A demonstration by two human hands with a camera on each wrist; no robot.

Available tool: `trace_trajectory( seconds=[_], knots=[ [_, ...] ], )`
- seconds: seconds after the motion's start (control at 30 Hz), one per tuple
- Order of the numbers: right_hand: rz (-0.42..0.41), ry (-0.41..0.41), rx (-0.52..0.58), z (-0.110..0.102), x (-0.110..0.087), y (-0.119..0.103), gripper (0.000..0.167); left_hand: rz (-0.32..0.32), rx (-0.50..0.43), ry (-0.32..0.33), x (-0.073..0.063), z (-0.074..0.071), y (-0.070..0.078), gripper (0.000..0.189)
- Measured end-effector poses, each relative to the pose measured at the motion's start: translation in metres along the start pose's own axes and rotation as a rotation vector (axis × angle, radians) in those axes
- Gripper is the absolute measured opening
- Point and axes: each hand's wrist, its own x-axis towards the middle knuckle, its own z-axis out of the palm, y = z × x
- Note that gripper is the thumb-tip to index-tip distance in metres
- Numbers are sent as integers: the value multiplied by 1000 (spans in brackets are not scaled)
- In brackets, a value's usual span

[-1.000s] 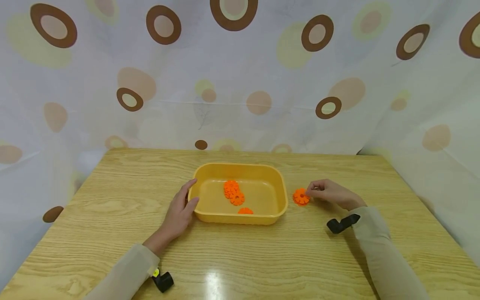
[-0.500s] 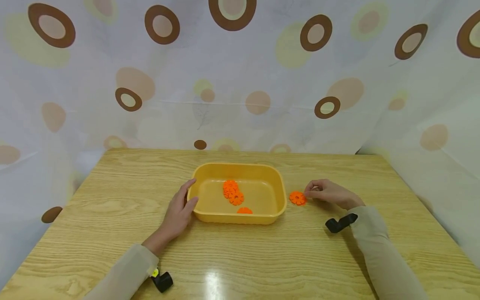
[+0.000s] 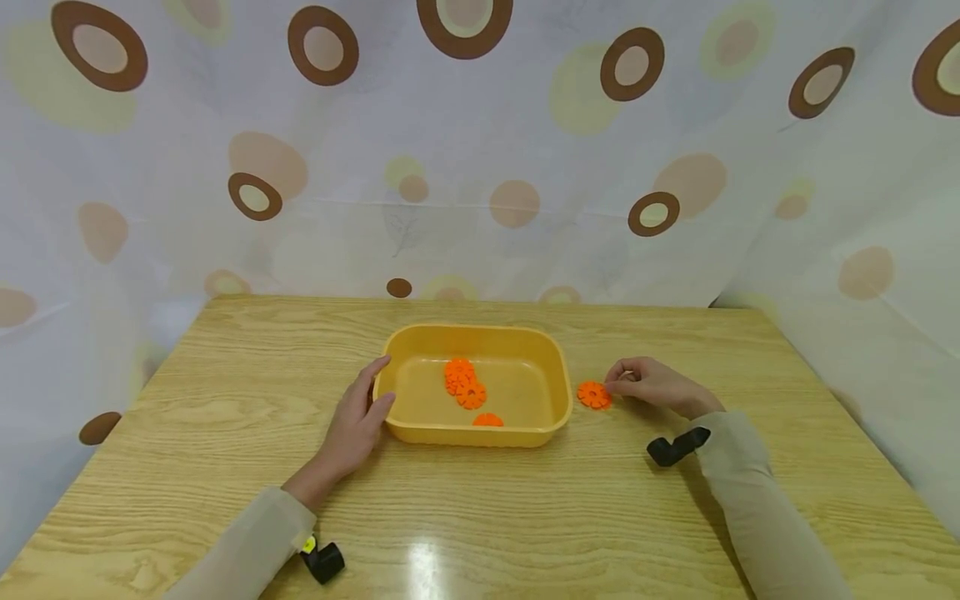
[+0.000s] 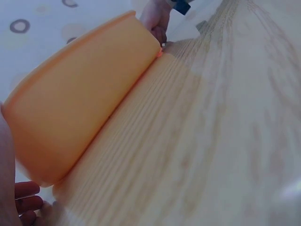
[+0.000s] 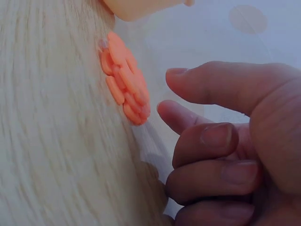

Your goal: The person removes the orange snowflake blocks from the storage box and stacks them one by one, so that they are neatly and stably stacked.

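Observation:
My left hand (image 3: 358,425) grips the left end of a yellow plastic tub (image 3: 558,417), thumb at the rim. In the left wrist view, curled fingers (image 4: 27,200) lie by the tub's lower outer corner. Right of the tub, orange notched interlocking discs (image 3: 595,395) lie piled on the table. Beside this pile is my right hand (image 3: 660,387). The right wrist view shows its thumb and index finger apart, with a gap to the stacked discs (image 5: 126,80); the other fingers are loosely curled. Inside the tub are several more orange discs (image 3: 471,394), one partly hidden by the front wall.
The wood-grain table (image 3: 495,525) extends around the tub on all sides. Behind it hangs a pale curtain (image 3: 450,242) with brown and beige ovals. Black wrist cameras are worn at both sleeves (image 3: 738,454).
The disc pile right of the tub has shifted slightly left; its top disc, offset a second ago, now lies more evenly over the others. My left hand and the tub stay put.

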Motion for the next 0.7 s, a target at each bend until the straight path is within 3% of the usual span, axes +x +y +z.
trace_trajectory(
  seconds=[0.27,0.43,0.7],
  knots=[
    [-2,90,3,6,6,-3,31,-1,-3,-7,-1,-1,0,50],
    [-58,113,49,7,6,-17,35,7,0,1,0,0,1,48],
    [-162,136,13,9,15,-43,38,-5,3,1,0,-2,3,49]
  ],
)
